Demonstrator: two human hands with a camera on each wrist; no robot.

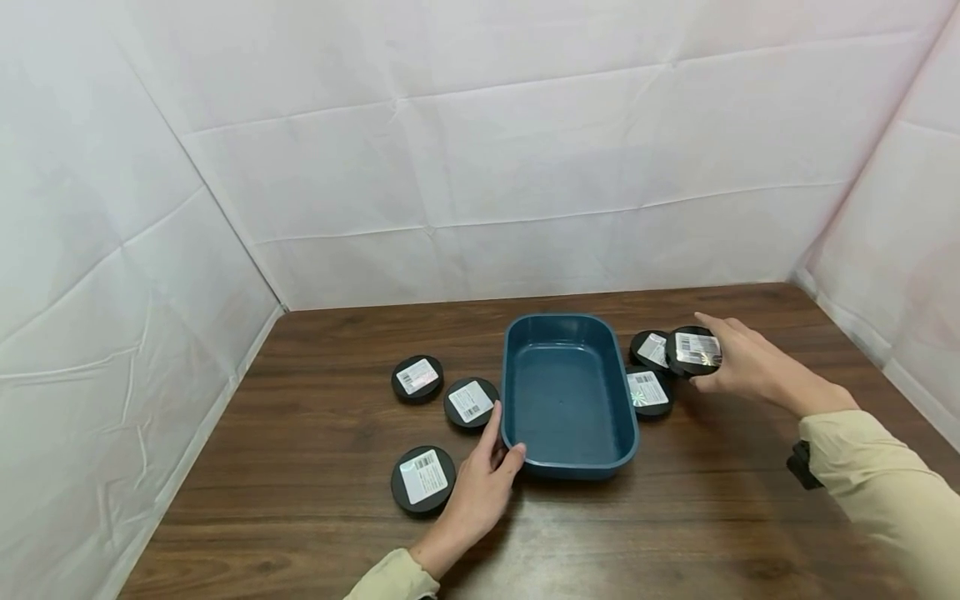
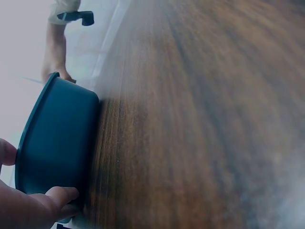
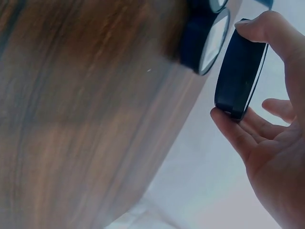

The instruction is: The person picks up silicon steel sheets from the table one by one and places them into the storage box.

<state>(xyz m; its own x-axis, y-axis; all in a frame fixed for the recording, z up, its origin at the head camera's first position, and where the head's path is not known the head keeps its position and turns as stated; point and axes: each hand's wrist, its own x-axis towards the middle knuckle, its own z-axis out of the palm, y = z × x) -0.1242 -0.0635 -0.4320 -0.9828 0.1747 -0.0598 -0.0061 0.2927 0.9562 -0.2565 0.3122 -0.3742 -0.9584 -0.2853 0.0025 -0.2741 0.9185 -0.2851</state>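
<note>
A dark blue rectangular plastic tub [image 1: 570, 465] stands on the wooden table. My left hand [image 1: 480, 479] holds its front left corner, with the thumb at the rim and fingers along the outer wall. To the right of the tub, my right hand [image 1: 738, 367] pinches a flat black round container [image 1: 693, 350] with a white barcode label. In the right wrist view, thumb and fingertips grip the edge of this black container [image 3: 240, 71], raised off the table. Close to it lie two similar containers, one behind [image 1: 649, 350] and one nearer [image 1: 649, 392], against the tub's right side.
Left of the tub lie three more black round containers, at the back [image 1: 417, 379], by the tub's wall [image 1: 471, 403] and nearer the front [image 1: 423, 480]. White cloth walls [image 1: 525, 167] enclose the table [image 1: 330, 433] at the back and sides.
</note>
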